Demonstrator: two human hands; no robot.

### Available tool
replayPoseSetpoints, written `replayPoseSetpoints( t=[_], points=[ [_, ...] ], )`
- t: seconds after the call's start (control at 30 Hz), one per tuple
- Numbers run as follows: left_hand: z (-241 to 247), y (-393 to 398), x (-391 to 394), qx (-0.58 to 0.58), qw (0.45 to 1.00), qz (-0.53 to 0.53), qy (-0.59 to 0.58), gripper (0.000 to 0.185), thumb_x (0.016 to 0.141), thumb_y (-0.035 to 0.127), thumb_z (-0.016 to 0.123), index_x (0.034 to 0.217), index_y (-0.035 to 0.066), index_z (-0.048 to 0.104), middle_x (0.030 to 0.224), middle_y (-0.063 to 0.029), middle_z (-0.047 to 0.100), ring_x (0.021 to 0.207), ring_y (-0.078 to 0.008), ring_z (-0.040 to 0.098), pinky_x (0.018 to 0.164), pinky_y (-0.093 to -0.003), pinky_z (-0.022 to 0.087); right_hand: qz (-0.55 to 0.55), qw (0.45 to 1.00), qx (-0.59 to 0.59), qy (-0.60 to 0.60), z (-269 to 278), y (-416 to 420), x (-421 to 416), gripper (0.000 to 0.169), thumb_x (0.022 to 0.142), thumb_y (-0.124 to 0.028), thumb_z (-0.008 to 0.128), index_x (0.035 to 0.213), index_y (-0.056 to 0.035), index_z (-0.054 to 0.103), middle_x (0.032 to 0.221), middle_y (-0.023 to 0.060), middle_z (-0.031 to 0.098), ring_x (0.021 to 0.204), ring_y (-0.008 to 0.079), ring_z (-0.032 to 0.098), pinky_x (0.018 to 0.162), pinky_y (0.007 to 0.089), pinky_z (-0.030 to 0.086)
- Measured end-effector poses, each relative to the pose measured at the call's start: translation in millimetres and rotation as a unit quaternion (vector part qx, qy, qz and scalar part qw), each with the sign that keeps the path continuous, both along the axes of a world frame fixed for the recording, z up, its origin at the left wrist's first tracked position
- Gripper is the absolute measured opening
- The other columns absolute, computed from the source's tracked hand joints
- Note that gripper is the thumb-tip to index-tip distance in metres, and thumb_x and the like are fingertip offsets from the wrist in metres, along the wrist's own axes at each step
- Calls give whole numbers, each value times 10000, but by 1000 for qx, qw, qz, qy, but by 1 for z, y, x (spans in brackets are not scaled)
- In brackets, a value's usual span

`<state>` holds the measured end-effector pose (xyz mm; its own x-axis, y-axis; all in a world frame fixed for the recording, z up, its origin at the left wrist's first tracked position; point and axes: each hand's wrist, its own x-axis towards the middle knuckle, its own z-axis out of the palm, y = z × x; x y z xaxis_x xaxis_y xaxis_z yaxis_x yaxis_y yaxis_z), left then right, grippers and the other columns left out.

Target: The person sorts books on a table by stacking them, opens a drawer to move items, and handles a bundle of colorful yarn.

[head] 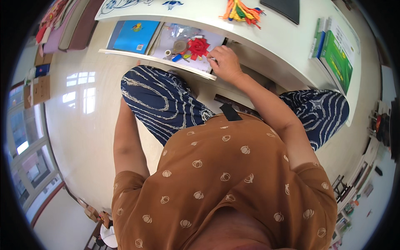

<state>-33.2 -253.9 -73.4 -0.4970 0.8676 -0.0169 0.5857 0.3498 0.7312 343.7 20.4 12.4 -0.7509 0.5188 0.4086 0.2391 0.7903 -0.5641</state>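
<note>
My right hand is over the right end of an open drawer, its fingers bent; whether they pinch something small cannot be made out. Just left of the fingertips lies a red artificial flower. Beside it are a roll of tape, a small white spool, a blue piece and a yellow-green item. Clear plastic lies behind them. A blue folder or book fills the drawer's left part. My left arm hangs down behind my left knee, and the hand is hidden.
On the white desk above the drawer lie orange and yellow tassels, a black flat object and several green-covered books. My knees are on either side of the drawer's right end. Cardboard boxes stand at the far left.
</note>
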Motion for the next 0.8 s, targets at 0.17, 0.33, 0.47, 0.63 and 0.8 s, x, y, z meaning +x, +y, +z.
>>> replayPoseSetpoints(
  t=[0.17, 0.33, 0.47, 0.63, 0.8],
  points=[
    [90, 39, -32, -12, 989, 146, 4, 500, 884, 300, 707, 1233, -50, 632, 1145, -182, 702, 1073, -227, 664, 921, -324, 493, -3, 995, -47, -84, -23, -16, 55, 103, 822, -184, 634, 823, -82, 649, 815, 107, 633, 814, 323, 605, 734, 434, 470],
    [231, 139, 125, 361, 870, 226, -248, 686, 918, 256, 677, 1437, -55, 352, 1368, -179, 502, 1252, -234, 495, 1077, -395, 361, 19, 888, -127, -441, -64, 13, 136, 233, 773, -256, 636, 918, -87, 706, 982, 153, 692, 943, 347, 648, 806, 464, 513],
    [182, 174, 234, 296, 830, 307, -360, 798, 910, 266, 674, 1487, -53, 224, 1514, -242, 326, 1370, -293, 361, 1133, -441, 302, 21, 871, -166, -462, -52, 22, 138, 319, 794, -278, 697, 1050, -89, 697, 1063, 164, 693, 1031, 356, 639, 895, 464, 500],
    [53, 179, 260, -37, 781, 287, -554, 698, 856, 434, 693, 1399, 63, 461, 1461, -149, 457, 1366, -357, 361, 1108, -553, 237, 38, 868, -182, -461, -29, 26, 133, 418, 818, -292, 709, 1191, -107, 668, 1151, 166, 674, 1104, 348, 620, 935, 448, 493],
    [37, 230, 252, -70, 803, 220, -549, 421, 786, 487, 740, 1087, 211, 639, 923, -28, 655, 748, -161, 541, 634, -352, 362, 14, 873, -182, -451, -34, 46, 154, 385, 810, -286, 688, 1154, -114, 672, 1144, 147, 671, 1082, 335, 625, 899, 455, 506]
  ],
)
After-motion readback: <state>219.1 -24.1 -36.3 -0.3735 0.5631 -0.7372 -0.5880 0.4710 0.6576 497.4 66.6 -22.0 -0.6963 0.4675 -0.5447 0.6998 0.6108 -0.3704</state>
